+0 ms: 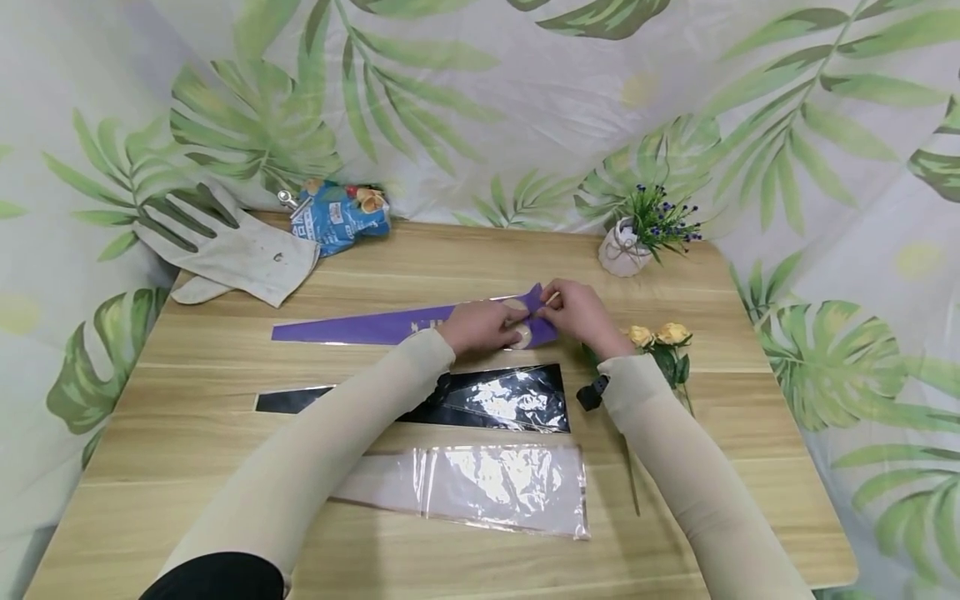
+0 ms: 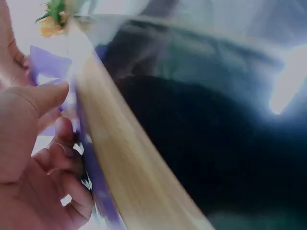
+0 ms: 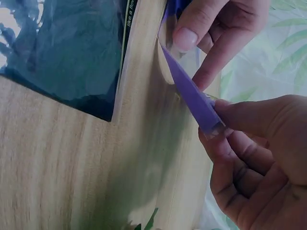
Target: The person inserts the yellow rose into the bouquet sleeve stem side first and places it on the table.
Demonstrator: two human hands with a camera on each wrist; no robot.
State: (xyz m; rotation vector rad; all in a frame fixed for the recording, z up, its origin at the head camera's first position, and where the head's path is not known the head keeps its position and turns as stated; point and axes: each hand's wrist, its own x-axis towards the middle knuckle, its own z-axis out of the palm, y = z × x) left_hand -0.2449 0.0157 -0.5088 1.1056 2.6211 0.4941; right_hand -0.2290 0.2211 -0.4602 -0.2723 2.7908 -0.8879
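Note:
A long, tapered purple flower sleeve (image 1: 352, 327) lies across the far part of the table, its wide end to the right. My left hand (image 1: 480, 327) pinches the sleeve near that wide end with thumb and fingers. Facing it, my right hand (image 1: 583, 317) pinches the sleeve's edge between thumb and fingertips. In the right wrist view the purple film (image 3: 194, 98) stands lifted and spread at this end. Nearer to me lie a glossy black sleeve (image 1: 517, 396), partly under my left forearm, and a pale transparent sleeve (image 1: 495, 487).
Yellow roses (image 1: 672, 334) with long stems lie beside my right forearm. At the back right stands a small potted plant (image 1: 625, 250) with blue flowers. Work gloves (image 1: 258, 262) and a blue packet (image 1: 341, 215) occupy the back left. A leaf-patterned cloth (image 1: 510, 108) hangs behind the table.

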